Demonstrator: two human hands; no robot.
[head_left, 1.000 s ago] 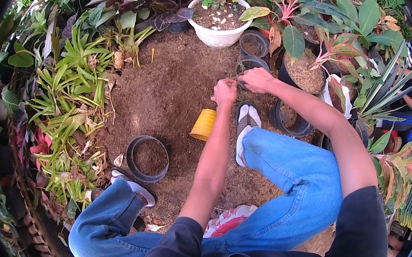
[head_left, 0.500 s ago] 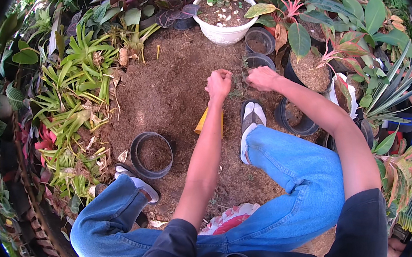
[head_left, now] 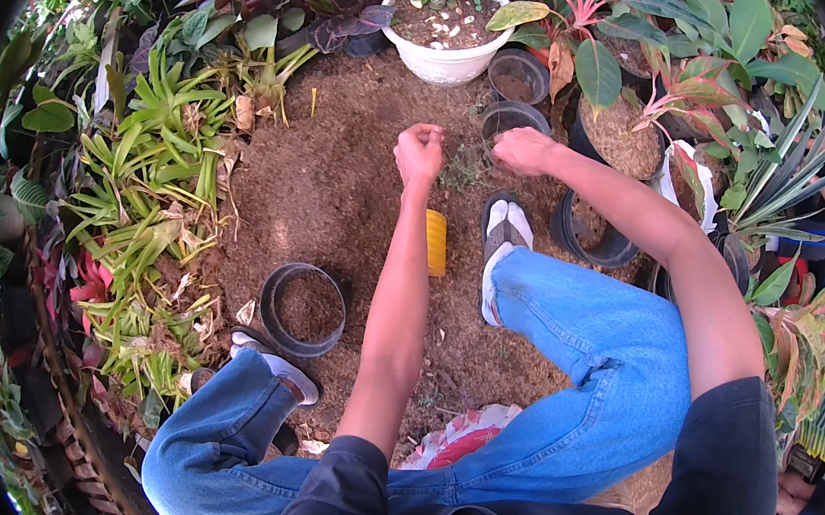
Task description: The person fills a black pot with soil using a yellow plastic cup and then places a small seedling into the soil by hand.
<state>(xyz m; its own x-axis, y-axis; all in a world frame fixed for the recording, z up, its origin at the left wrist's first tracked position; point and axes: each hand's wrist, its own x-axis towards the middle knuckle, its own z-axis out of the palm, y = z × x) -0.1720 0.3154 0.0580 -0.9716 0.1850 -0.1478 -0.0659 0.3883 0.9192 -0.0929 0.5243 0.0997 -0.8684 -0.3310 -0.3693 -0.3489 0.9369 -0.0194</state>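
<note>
both bare forearms reached forward from the lower edge over a patch of loose brown crumbly soil. the left hand was curled into a loose fist, fingers pressed together and knuckles up, above the middle of the soil patch; whether it pinched anything inside could not be told. the right hand lay just beside it, bent at the wrist with its fingers curled down toward a small wispy green seedling between the two hands; its grip was hidden, so i cannot tell whether it held the stem. a smooth yellow plastic cylinder pot lay on its side under the left forearm. a round black plastic pot filled with soil stood near the left edge of the patch, beside the blue denim left knee. a glossy white bowl-shaped ceramic planter sat at the far edge, with small empty black plastic pots right of it. the right foot wore a white strapped sandal. broad green and red-veined leaves ringed the patch.
</note>
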